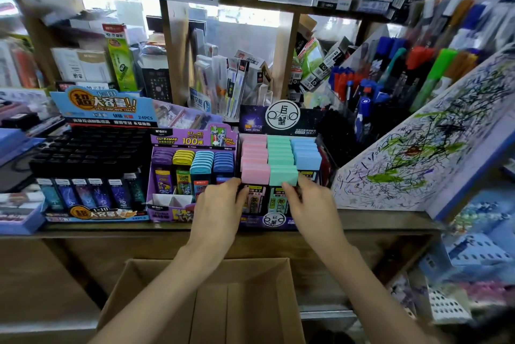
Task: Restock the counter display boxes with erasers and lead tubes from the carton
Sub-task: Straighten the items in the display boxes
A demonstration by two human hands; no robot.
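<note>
Three cardboard display boxes stand side by side on the brown wooden counter ledge (83, 232). Farthest left of the dark starry display box (281, 222) is the blue-headed display box (100, 212), filled with rows of black-capped lead tubes (89, 148). Just left of the dark starry display box, close against it, stands the purple display box (164, 211). It holds purple, yellow, light-blue and dark-blue capped lead tubes (203, 165), and white card dividers show in its front left slot.

The left hand (218, 204) reaches to the front left corner of the dark starry display box, with its fingertips against the front pink-capped lead tube (255, 175). Whether they close round it I cannot tell. Inside the dark starry display box the tubes stand upright in three columns: pink, mint green and pale blue from left to right.

The right hand (312, 204) is at the front middle of that box. Its thumb is on one side and its fingers on the other of the front green-capped lead tube (282, 175), pinching it just below the cap.

Right of the dark starry display box leans a white board covered in pen scribbles (412, 154). Below and in front of the box sits the open brown cardboard carton (156, 288), its inner walls and floor showing between the two forearms.
</note>
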